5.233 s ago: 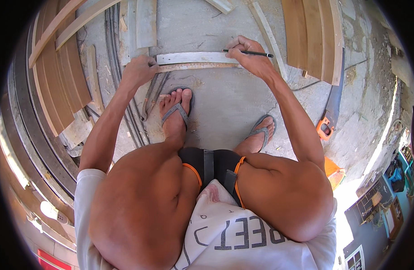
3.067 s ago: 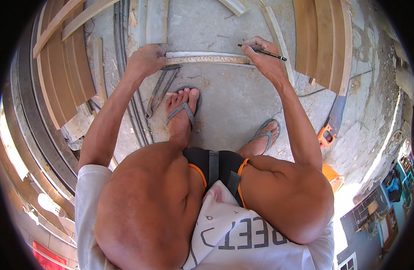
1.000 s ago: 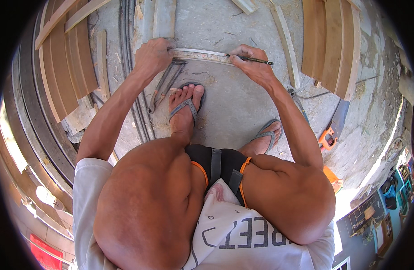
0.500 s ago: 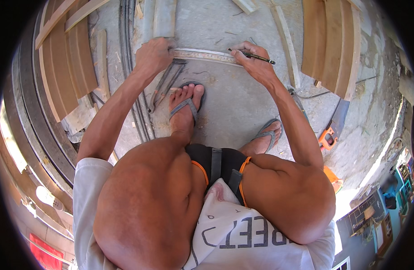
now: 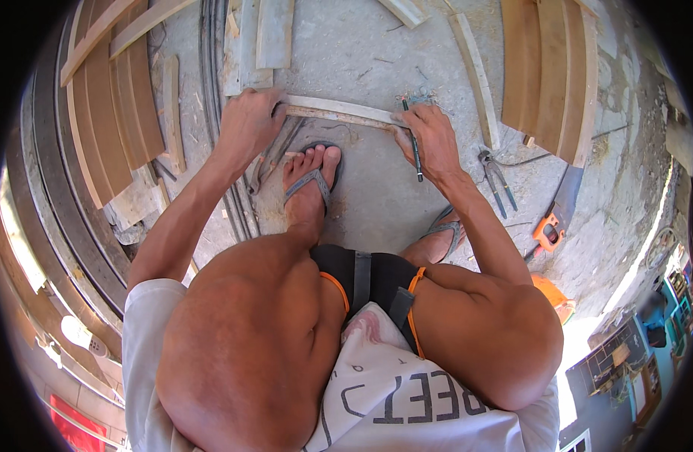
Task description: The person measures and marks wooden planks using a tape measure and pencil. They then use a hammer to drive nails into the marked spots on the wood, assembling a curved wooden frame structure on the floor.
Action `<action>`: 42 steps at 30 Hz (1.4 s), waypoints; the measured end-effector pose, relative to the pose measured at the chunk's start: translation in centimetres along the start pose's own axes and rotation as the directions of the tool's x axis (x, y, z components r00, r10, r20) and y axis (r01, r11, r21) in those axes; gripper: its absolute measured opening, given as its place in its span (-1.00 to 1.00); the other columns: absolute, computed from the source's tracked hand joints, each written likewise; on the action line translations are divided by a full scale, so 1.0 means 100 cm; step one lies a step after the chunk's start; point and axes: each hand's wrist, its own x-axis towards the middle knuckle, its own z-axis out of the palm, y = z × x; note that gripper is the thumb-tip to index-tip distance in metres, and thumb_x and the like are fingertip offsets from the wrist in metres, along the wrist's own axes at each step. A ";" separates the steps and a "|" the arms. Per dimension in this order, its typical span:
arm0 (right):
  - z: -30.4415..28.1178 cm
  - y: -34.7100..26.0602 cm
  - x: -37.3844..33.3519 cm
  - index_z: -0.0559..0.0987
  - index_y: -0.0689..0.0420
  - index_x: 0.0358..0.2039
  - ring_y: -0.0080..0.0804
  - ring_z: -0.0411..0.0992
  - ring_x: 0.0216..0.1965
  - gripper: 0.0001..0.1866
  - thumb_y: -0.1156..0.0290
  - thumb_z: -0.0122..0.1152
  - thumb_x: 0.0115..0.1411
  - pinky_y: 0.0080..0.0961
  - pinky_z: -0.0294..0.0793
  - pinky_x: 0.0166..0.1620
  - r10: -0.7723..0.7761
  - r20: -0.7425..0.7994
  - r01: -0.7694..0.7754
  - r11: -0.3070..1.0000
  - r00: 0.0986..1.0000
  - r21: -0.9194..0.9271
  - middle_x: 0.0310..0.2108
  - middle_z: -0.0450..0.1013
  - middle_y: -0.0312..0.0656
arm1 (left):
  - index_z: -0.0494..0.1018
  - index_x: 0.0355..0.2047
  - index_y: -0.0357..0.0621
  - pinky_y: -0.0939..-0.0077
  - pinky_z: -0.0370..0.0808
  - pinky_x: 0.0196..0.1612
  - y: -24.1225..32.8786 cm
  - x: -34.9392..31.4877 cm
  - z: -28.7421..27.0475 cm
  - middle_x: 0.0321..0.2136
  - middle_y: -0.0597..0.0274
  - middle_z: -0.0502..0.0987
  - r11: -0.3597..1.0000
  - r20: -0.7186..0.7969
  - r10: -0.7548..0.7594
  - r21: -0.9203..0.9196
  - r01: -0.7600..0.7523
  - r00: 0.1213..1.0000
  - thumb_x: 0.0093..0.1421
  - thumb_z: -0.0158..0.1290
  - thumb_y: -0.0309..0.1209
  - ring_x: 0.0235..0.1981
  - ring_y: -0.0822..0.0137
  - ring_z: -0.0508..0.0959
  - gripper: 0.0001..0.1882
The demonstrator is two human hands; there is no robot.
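A narrow, pale wooden strip (image 5: pixel 339 110) spans the gap between my two hands, just beyond my feet. Its left end is in the closed fingers of my left hand (image 5: pixel 247 124). My right hand (image 5: pixel 434 140) grips the other end, fingers bent over it. A dark pencil (image 5: pixel 415 151) is also tucked between the right fingers, one end pointing back toward me. Pincers (image 5: pixel 497 181) with dark handles lie on the concrete to the right of my right wrist. Partly behind the strip and left forearm is a long metal tool (image 5: pixel 275 154), its kind unclear.
Brown boards (image 5: pixel 546 75) lie at the far right, with more boards (image 5: pixel 105 120) at the far left. An orange-handled handsaw (image 5: pixel 555 226) rests on the right. Metal bars (image 5: pixel 214 75) run along the floor left of centre. My sandalled left foot (image 5: pixel 309 181) is close to the strip.
Both hands have come a little nearer to me with the strip. The pencil has swung from lying sideways to pointing toward me. The pincers now show fully beside my right forearm.
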 end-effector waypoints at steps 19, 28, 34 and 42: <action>0.002 0.010 -0.001 0.76 0.11 -0.13 0.03 0.59 -0.21 -0.82 0.39 0.39 0.28 -0.11 0.57 -0.10 0.109 0.088 -0.125 0.972 0.990 0.201 -0.26 0.66 -0.03 | 0.66 -0.23 -0.09 -0.07 0.63 -0.17 0.001 0.002 -0.003 -0.39 -0.18 0.68 0.993 0.067 -0.081 -0.079 0.086 0.994 0.26 0.20 -0.35 -0.28 -0.24 0.70 -0.86; -0.024 0.025 0.002 0.79 0.12 -0.02 -0.08 0.68 -0.17 -0.74 0.29 0.34 0.39 -0.27 0.62 -0.01 0.190 0.144 -0.224 0.936 0.971 0.272 -0.14 0.72 0.01 | 0.66 -0.19 -0.04 -0.06 0.63 -0.13 0.006 0.017 -0.012 -0.34 -0.14 0.70 0.986 0.206 -0.129 -0.075 0.147 0.970 0.27 0.18 -0.34 -0.22 -0.24 0.70 -0.84; -0.036 0.044 -0.014 0.76 0.15 0.00 -0.22 0.67 -0.16 -0.73 0.31 0.30 0.41 -0.34 0.61 -0.02 0.285 0.163 -0.324 0.887 0.945 0.328 -0.13 0.73 -0.03 | 0.67 -0.16 -0.06 -0.04 0.60 -0.15 0.006 0.025 -0.013 -0.33 -0.13 0.69 0.992 0.234 -0.104 -0.042 0.116 0.967 0.29 0.19 -0.30 -0.23 -0.21 0.70 -0.81; -0.032 0.056 -0.033 0.73 0.20 -0.02 -0.21 0.65 -0.22 -0.77 0.44 0.26 0.39 -0.35 0.61 -0.02 0.320 0.138 -0.349 0.842 0.937 0.411 -0.18 0.70 0.00 | 0.67 -0.17 -0.14 0.02 0.58 -0.18 0.006 0.029 -0.016 -0.35 -0.13 0.69 0.994 0.257 -0.067 -0.067 0.086 0.964 0.27 0.24 -0.34 -0.26 -0.19 0.70 -0.81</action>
